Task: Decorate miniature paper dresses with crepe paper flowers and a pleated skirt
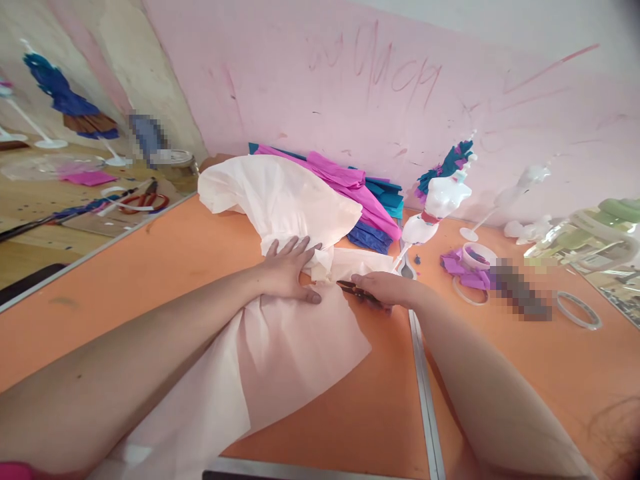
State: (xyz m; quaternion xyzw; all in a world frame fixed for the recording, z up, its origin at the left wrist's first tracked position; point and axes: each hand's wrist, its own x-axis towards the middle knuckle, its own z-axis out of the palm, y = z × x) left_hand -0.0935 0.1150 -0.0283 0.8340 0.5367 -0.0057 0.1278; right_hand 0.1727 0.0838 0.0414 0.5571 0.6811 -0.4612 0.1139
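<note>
A large thin white sheet (pixel 295 367), like crepe or tissue paper, stretches from the near edge of the orange table (pixel 350 420) to a puffed, gathered part farther back. My left hand (pixel 287 270) presses flat on its narrow, bunched middle, fingers spread. My right hand (pixel 387 288) is closed around a pair of scissors (pixel 354 288). Their dark blades point left at the sheet's edge, close to my left thumb; whether they touch the paper I cannot tell. The handles are mostly hidden in my fist.
Pink paper (pixel 343 177) and blue paper (pixel 370 235) lie behind the white sheet. A small white mannequin (pixel 445 197) stands beyond my right hand. Rolls of clear tape (pixel 579 311) and a white bowl (pixel 479 255) are at right. A dressed mannequin (pixel 70 93) and orange-handled scissors (pixel 144 202) are at left.
</note>
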